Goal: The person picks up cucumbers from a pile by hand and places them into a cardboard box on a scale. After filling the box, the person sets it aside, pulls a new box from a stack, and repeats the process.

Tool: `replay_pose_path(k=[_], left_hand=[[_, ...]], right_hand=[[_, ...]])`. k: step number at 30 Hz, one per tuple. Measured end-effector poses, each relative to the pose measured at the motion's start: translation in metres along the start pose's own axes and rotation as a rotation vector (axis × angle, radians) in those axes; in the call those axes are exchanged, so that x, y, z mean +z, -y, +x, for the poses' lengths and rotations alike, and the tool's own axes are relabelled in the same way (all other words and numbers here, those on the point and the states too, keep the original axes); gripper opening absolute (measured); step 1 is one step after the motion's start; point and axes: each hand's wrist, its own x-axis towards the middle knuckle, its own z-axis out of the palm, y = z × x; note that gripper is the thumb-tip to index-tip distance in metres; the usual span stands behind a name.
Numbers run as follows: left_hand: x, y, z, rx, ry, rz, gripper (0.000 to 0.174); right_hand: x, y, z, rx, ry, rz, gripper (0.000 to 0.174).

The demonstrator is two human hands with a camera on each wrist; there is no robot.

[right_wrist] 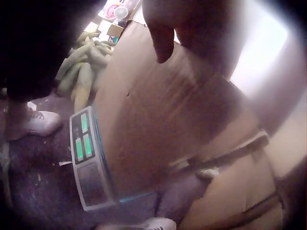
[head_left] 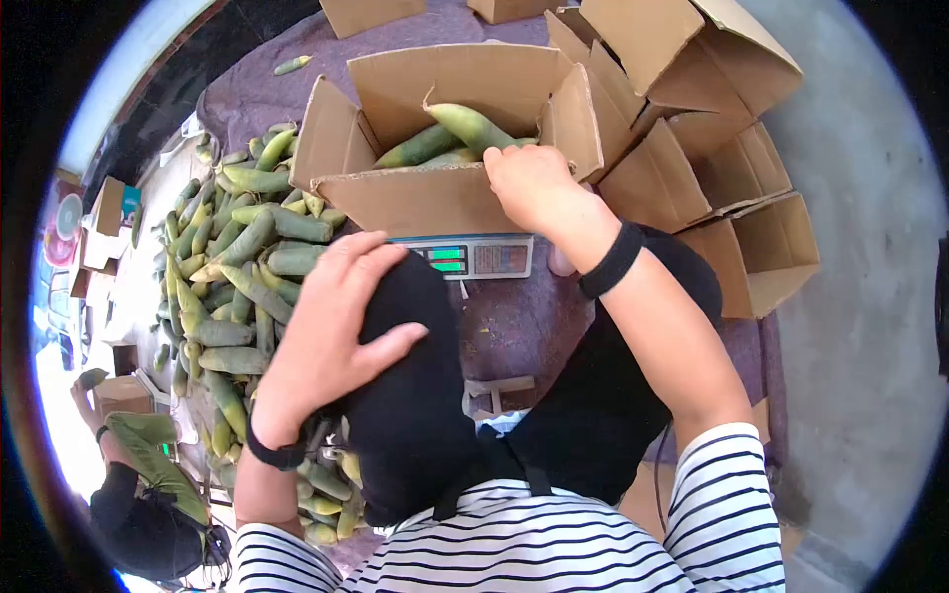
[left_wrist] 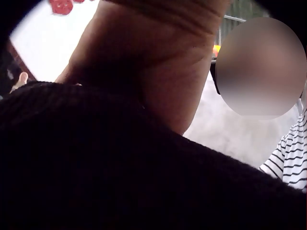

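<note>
A cardboard box [head_left: 420, 198] stands with its flaps raised, overlapping the back of a digital scale [head_left: 499, 259]. Inside lie several long green radishes [head_left: 420, 146], one pale-tailed radish [head_left: 465, 121] slanting on top. My right hand [head_left: 539, 188] reaches over the box's near flap at its right end, beside the thick end of that top radish. Its fingertips are partly hidden, and whether they grip the radish or the flap I cannot tell. My left hand [head_left: 331, 316] rests on my black-clad left knee, fingers extended and thumb spread. In the left wrist view, dark cloth covers much of the picture.
A large heap of green radishes [head_left: 237, 247] lies left of the box on a purple ground cloth [head_left: 252, 94]. Open cardboard boxes [head_left: 692, 163] crowd the right side. Another person [head_left: 148, 494] sits at the lower left. The scale's green display [right_wrist: 86, 136] is lit.
</note>
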Motion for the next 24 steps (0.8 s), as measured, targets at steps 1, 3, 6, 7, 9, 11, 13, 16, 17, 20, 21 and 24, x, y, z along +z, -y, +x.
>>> replay_pose_path(k=[1,3,6,7,9,11,13,16,17,20,21,24], left_hand=[[-0.004,0.0,-0.004,-0.025,-0.002,0.003,0.059],[-0.01,0.0,-0.01,-0.081,-0.028,0.086,0.054],[-0.013,0.01,-0.026,-0.135,-0.11,0.248,0.046],[-0.017,0.016,-0.031,-0.153,-0.087,0.235,0.045],[-0.022,0.024,-0.041,-0.197,-0.072,0.191,0.044],[-0.025,0.031,-0.048,-0.215,-0.087,0.156,0.044],[-0.027,0.039,-0.057,-0.238,-0.114,0.11,0.043],[-0.027,0.048,-0.064,-0.218,-0.166,0.095,0.042],[-0.027,0.052,-0.066,-0.215,-0.166,0.095,0.042],[-0.026,0.058,-0.069,-0.219,-0.172,0.072,0.041],[-0.026,0.058,-0.068,-0.22,-0.167,0.082,0.041],[-0.024,0.056,-0.063,-0.207,-0.161,0.102,0.041]], right_hand=[[0.0,-0.001,-0.001,-0.012,-0.014,-0.002,0.016],[-0.003,-0.003,-0.003,-0.002,-0.021,0.035,0.016],[-0.013,0.002,-0.009,0.01,-0.037,0.065,0.02],[-0.016,0.004,-0.01,0.013,-0.096,0.063,0.021],[-0.026,0.007,-0.014,0.023,-0.133,0.092,0.024],[-0.031,0.004,-0.017,0.003,-0.19,0.109,0.025],[-0.037,0.0,-0.018,-0.022,-0.252,0.128,0.026],[-0.059,-0.005,-0.023,-0.026,-0.239,0.137,0.028],[-0.069,-0.008,-0.027,-0.041,-0.249,0.129,0.028],[-0.101,-0.013,-0.052,-0.101,-0.359,0.111,0.025],[-0.113,-0.015,-0.066,-0.133,-0.424,0.119,0.024],[-0.136,-0.024,-0.114,-0.122,-0.479,0.149,0.023]])
